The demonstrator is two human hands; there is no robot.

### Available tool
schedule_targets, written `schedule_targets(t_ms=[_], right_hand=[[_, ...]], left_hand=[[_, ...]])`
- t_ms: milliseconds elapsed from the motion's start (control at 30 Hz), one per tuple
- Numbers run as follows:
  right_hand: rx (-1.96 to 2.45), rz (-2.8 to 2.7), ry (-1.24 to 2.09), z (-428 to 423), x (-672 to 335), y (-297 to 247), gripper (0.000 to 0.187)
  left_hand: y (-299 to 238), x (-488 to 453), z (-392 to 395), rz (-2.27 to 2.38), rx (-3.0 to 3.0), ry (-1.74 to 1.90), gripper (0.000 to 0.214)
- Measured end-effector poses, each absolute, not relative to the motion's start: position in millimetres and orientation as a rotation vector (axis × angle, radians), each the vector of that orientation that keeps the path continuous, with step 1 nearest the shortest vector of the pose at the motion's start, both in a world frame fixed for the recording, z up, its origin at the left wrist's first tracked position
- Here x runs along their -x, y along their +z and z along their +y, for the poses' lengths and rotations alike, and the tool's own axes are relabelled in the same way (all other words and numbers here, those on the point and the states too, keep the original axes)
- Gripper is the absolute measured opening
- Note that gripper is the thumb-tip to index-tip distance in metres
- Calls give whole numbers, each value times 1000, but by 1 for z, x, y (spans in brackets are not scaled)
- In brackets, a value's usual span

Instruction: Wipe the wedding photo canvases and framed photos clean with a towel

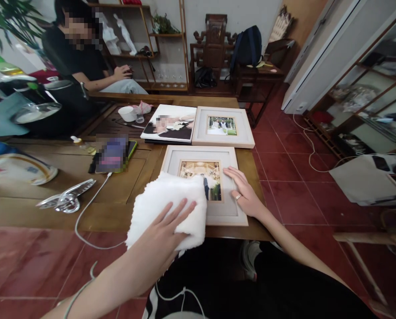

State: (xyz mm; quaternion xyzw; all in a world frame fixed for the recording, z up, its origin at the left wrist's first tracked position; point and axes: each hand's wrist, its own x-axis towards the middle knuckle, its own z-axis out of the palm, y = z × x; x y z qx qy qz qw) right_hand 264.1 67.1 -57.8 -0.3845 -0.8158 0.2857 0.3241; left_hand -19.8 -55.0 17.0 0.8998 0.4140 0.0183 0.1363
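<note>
A light wooden picture frame (242, 217) with a wedding photo lies flat at the table's near right edge. Over its left part is a fluffy white cloth (151, 199), which hides that side of the frame and part of the photo. My left hand (171, 226) lies flat on the cloth with its fingers spread. On the frame's right border rests my right hand (244, 192), fingers stretched out, a ring on one of them. Just behind lie a second framed photo (201, 126) and a black-and-white photo print or album (184, 133).
To the left on the wooden table (118, 217) are a charging phone (113, 155), a silver winged ornament (68, 197), a small dropper bottle (83, 145) and a white cup (127, 114). A seated person (84, 66) is behind the table. Carved chairs (216, 44) stand farther back.
</note>
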Motion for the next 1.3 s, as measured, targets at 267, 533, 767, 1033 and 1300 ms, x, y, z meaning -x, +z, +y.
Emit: schedule_targets(t_ms=[267,533,767,1033,1300], right_hand=[[989,-2172,736,66,-265,-55,59],[984,-2166,735,67,-265,-56,60],[1010,-2126,737,67,-264,-58,63],[1002,-2144,731,67,-264,-58,61],[973,-2185,718,68,-266,-57,57]], left_hand=[[-8,24,21,1433,-2644,104,31],[-5,23,100,1662,-2673,104,39],[15,12,27,1425,-2640,-150,37],[22,20,-17,1079,-2620,-89,30],[6,17,74,1381,-2696,-39,36]])
